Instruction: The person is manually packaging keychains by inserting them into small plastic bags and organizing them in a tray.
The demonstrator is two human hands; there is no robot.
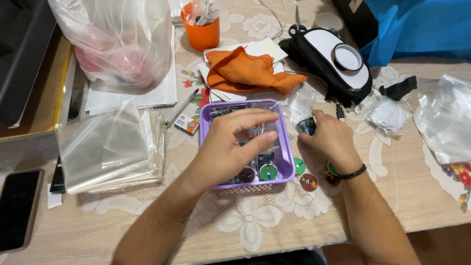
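Shallow rectangular purple plastic tray [289, 162] sits mid-table on the lace-patterned beige tablecloth [245, 225], holding small clear packets and round badge-like discs at its near end. Left hand [230, 147] hovers over the tray, fingers loosely curled and spread, thumb and forefinger apart, pinching nothing that can be seen; the hand covers most of the tray's contents. Right hand [331, 140] rests just beside the tray's right wall, fingers closed around a small dark object [307, 126]; what kind of object cannot be told. Loose round discs [309, 181] lie on the cloth near the right wrist. To do this step well, I judge the left hand should settle on one packet only, lifting it clear of its neighbours, while the right keeps its item steady and off the tray rim. Outward: a stack of clear plastic sleeves [110, 147] to the left, crumpled orange cloth [245, 71] and orange cup [202, 30] behind, black-and-white pouch [328, 56] with a tape roll on it. Black smartphone [17, 208] is cut off at the left edge; the crumpled clear bags [444, 115] at right run out of frame.
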